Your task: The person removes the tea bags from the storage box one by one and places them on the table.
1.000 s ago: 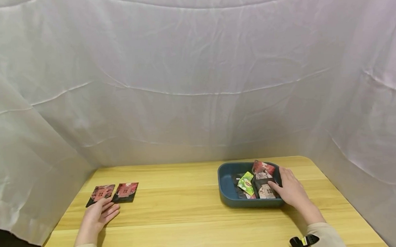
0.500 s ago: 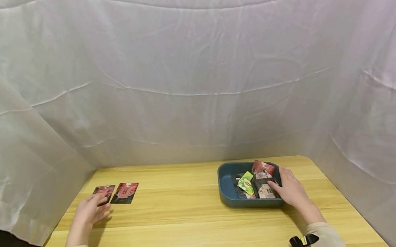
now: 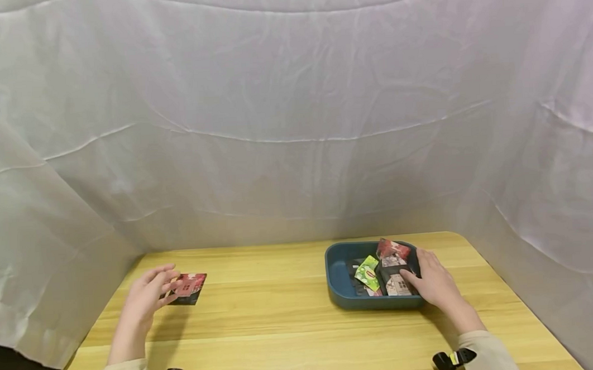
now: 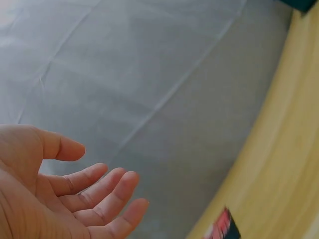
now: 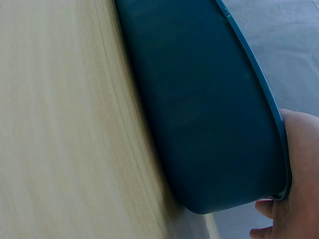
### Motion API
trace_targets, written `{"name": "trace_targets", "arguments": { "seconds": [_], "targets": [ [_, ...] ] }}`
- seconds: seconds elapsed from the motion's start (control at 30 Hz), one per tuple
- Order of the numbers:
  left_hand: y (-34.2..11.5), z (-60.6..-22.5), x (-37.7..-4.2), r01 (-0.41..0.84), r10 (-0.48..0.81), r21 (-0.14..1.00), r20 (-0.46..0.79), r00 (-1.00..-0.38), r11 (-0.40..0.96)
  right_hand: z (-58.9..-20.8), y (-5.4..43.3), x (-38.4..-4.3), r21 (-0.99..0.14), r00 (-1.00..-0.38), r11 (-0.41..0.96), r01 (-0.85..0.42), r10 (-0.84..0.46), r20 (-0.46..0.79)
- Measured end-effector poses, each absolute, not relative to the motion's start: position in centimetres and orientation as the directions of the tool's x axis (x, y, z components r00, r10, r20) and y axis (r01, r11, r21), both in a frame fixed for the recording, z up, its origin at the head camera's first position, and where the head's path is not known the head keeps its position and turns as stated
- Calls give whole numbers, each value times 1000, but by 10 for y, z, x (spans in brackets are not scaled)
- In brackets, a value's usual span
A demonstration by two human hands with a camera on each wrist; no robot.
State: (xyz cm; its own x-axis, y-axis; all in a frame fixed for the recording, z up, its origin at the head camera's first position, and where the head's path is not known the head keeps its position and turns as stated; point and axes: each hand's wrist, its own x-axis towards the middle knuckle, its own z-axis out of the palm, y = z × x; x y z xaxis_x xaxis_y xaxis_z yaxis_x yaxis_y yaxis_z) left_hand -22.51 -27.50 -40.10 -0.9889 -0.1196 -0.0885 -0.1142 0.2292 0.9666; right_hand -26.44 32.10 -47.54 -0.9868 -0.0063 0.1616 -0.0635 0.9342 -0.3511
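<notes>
My left hand (image 3: 151,293) hovers over the table's left side, fingers loosely bent and apart, palm bare in the left wrist view. Partly behind its fingers lies a flat red-and-black sachet (image 3: 193,284); a corner of a sachet (image 4: 224,226) shows low in the left wrist view. The hand hides the spot to the left of it. On the right, my right hand (image 3: 434,278) grips the right end of a dark blue plastic basin (image 3: 373,303), thumb inside the rim and fingers outside. Inside are a green tea sachet (image 3: 366,273), a red sachet (image 3: 392,249) and several dark, pale-printed ones.
The light wooden table (image 3: 264,343) spreads between the two hands. A pale grey cloth (image 3: 285,152) hangs behind it and along both sides.
My left hand first drew back left over the left sachet, then rose and moved right, now covering that sachet and part of the other. The right hand keeps its grip on the basin.
</notes>
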Motion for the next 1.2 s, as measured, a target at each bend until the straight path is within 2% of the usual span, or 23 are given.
{"name": "trace_targets", "arguments": {
  "seconds": [0.23, 0.6, 1.2],
  "targets": [
    [-243, -380, -231, -41, -95, 977, -22, -995, 208, -475, 320, -265, -348, -986, 935, -68, -9, 167],
    [-188, -373, -246, 35, -6, 988, 36, -999, 152, -474, 319, -265, -352, -985, 933, -73, -13, 170],
    [-95, -382, -275, 43, 106, 999, 46, -993, -26, -475, 319, -264, -364, -987, 929, -69, -10, 160]
  ]
}}
